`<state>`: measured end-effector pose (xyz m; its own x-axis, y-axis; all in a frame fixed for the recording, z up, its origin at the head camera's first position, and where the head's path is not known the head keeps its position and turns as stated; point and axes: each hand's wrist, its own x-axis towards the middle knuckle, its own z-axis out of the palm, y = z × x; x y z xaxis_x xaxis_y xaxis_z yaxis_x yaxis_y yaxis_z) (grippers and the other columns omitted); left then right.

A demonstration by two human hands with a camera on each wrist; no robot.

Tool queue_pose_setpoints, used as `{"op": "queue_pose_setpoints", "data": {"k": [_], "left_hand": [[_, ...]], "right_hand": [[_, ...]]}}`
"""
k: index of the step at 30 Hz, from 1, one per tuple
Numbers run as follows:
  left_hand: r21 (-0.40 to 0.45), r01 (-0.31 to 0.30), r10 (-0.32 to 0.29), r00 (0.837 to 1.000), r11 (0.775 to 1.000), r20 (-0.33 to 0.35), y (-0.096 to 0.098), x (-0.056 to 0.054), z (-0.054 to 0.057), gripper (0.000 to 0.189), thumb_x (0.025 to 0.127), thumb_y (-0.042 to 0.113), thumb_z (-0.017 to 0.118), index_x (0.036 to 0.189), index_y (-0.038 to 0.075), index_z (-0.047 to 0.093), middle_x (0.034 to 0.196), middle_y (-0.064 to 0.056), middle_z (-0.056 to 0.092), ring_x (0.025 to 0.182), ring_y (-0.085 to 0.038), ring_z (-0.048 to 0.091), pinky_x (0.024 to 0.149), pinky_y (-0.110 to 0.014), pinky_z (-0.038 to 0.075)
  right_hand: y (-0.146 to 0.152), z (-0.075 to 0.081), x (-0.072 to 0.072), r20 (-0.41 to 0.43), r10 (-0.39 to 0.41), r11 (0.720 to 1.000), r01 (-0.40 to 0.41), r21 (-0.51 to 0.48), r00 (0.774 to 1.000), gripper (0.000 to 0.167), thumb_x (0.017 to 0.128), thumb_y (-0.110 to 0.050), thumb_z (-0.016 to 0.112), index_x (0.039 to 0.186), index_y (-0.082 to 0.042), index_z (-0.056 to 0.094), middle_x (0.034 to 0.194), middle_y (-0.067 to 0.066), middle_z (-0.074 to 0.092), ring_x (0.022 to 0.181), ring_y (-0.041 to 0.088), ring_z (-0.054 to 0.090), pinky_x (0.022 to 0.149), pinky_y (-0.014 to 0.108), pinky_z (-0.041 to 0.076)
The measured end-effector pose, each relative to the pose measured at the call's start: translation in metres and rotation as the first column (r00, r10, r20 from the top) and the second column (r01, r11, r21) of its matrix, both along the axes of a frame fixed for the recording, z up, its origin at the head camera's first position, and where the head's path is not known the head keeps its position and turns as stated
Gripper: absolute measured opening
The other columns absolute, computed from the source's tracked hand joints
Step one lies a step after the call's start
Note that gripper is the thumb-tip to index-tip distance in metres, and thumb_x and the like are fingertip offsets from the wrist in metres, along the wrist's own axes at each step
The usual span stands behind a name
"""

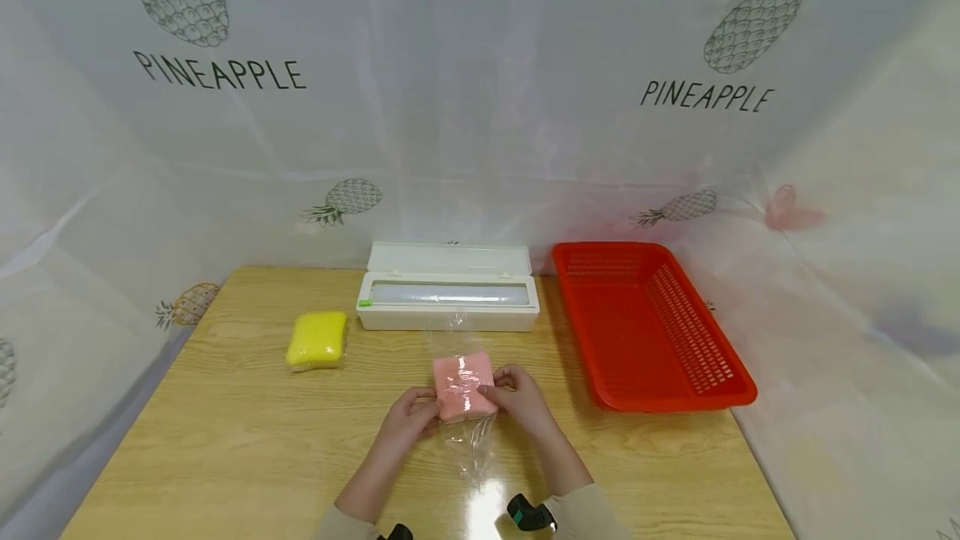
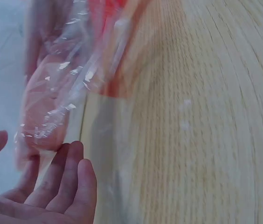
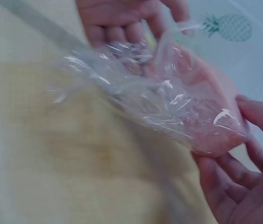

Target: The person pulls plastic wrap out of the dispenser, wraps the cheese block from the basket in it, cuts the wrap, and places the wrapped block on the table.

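A soft-looking pink square block [image 1: 462,386] is wrapped in clear cling film, whose loose ends [image 1: 471,446] stick out beyond its near and far sides. My right hand [image 1: 523,400] pinches the block's right edge, thumb on top and fingers underneath, as the right wrist view also shows. At the left edge is my left hand [image 1: 408,419]. In the left wrist view its fingers [image 2: 68,179] reach out under the film-covered block, fingertips right at its lower edge, while the thumb stands away from it. Both hands hold the block above the wooden table [image 1: 247,440].
Behind the block stands a white cling film dispenser [image 1: 448,320] with its lid raised. A yellow wrapped block [image 1: 317,340] lies to the left. A red plastic basket [image 1: 592,357] stands at the right, and a pineapple-print curtain [image 1: 465,123] hangs along the back.
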<state>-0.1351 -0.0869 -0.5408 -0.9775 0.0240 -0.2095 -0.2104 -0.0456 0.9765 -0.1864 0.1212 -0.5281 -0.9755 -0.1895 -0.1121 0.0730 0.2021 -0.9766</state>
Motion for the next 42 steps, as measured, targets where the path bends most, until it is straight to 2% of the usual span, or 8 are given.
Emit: {"op": "queue_pose_setpoints", "data": {"k": [5, 11, 16, 19, 23, 30, 35, 42], "left_hand": [[-0.026, 0.043, -0.042, 0.999, 0.999, 0.030, -0.001, 0.000, -0.003, 0.043, 0.092, 0.011, 0.063, 0.126, -0.012, 0.049, 0.094, -0.012, 0.068, 0.078, -0.021, 0.064, 0.075, -0.038, 0.056], [-0.009, 0.114, -0.113, 0.989, 0.993, 0.094, 0.002, 0.003, -0.012, 0.062, 0.088, 0.007, 0.064, 0.141, -0.011, 0.036, 0.087, -0.011, 0.066, 0.069, -0.016, 0.062, 0.065, -0.031, 0.056], [0.043, 0.149, -0.154, 0.974, 0.988, 0.167, 0.006, 0.009, -0.017, 0.076, 0.086, 0.003, 0.064, 0.151, -0.003, 0.023, 0.075, -0.011, 0.067, 0.061, -0.017, 0.066, 0.057, -0.028, 0.056], [0.065, 0.143, -0.153, 0.970, 0.988, 0.189, 0.009, 0.014, -0.019, 0.082, 0.086, 0.001, 0.065, 0.152, 0.000, 0.017, 0.076, -0.012, 0.068, 0.060, -0.018, 0.068, 0.055, -0.029, 0.057], [0.054, 0.139, -0.148, 0.965, 0.989, 0.215, 0.013, 0.019, -0.022, 0.088, 0.082, -0.001, 0.068, 0.149, -0.002, 0.011, 0.079, -0.013, 0.070, 0.061, -0.019, 0.069, 0.054, -0.029, 0.057], [0.004, 0.196, -0.193, 0.961, 0.981, 0.200, 0.022, 0.030, -0.026, 0.095, 0.079, -0.001, 0.075, 0.146, -0.004, 0.007, 0.073, -0.012, 0.068, 0.059, -0.021, 0.068, 0.053, -0.029, 0.057], [0.093, 0.214, -0.226, 0.962, 0.972, 0.152, 0.023, 0.036, -0.027, 0.098, 0.077, -0.011, 0.071, 0.146, -0.005, 0.001, 0.076, -0.013, 0.064, 0.063, -0.023, 0.068, 0.058, -0.035, 0.059], [0.152, 0.181, -0.201, 0.972, 0.972, 0.125, 0.016, 0.040, -0.027, 0.083, 0.077, -0.018, 0.067, 0.136, 0.002, 0.013, 0.087, -0.016, 0.064, 0.067, -0.022, 0.067, 0.061, -0.038, 0.059]], "right_hand": [[-0.003, 0.000, 0.022, 0.042, -0.094, 0.989, 0.099, -0.114, 0.995, 0.031, 0.085, -0.003, 0.072, 0.103, 0.011, 0.052, 0.088, 0.010, 0.063, 0.072, 0.014, 0.058, 0.062, 0.025, 0.050], [-0.002, -0.033, 0.024, 0.093, -0.136, 0.969, 0.152, -0.194, 0.986, 0.040, 0.088, -0.006, 0.070, 0.117, 0.013, 0.050, 0.101, 0.015, 0.064, 0.076, 0.015, 0.060, 0.065, 0.028, 0.055], [0.004, -0.043, 0.032, 0.112, -0.136, 0.949, 0.162, -0.271, 0.984, 0.045, 0.092, -0.007, 0.066, 0.128, 0.015, 0.049, 0.108, 0.018, 0.060, 0.077, 0.018, 0.062, 0.069, 0.034, 0.058], [0.009, -0.043, 0.036, 0.122, -0.102, 0.939, 0.136, -0.315, 0.987, 0.048, 0.094, -0.006, 0.063, 0.132, 0.017, 0.044, 0.109, 0.019, 0.059, 0.079, 0.019, 0.063, 0.073, 0.036, 0.058], [0.016, -0.040, 0.044, 0.130, -0.046, 0.952, 0.083, -0.293, 0.990, 0.054, 0.095, -0.005, 0.060, 0.136, 0.017, 0.031, 0.107, 0.018, 0.059, 0.083, 0.022, 0.064, 0.074, 0.039, 0.058], [0.019, -0.027, 0.060, 0.232, 0.084, 0.976, -0.033, -0.215, 0.969, 0.048, 0.091, -0.010, 0.065, 0.116, 0.008, 0.027, 0.088, 0.013, 0.063, 0.062, 0.022, 0.066, 0.058, 0.037, 0.059], [0.018, -0.028, 0.070, 0.226, 0.196, 0.947, -0.125, -0.295, 0.954, 0.040, 0.085, 0.004, 0.064, 0.105, 0.004, 0.029, 0.075, 0.017, 0.067, 0.057, 0.018, 0.066, 0.055, 0.033, 0.058], [0.023, -0.041, 0.073, 0.188, 0.261, 0.901, -0.169, -0.399, 0.947, 0.025, 0.082, 0.015, 0.061, 0.092, 0.000, 0.043, 0.073, 0.011, 0.068, 0.064, 0.016, 0.068, 0.059, 0.028, 0.058]]}}
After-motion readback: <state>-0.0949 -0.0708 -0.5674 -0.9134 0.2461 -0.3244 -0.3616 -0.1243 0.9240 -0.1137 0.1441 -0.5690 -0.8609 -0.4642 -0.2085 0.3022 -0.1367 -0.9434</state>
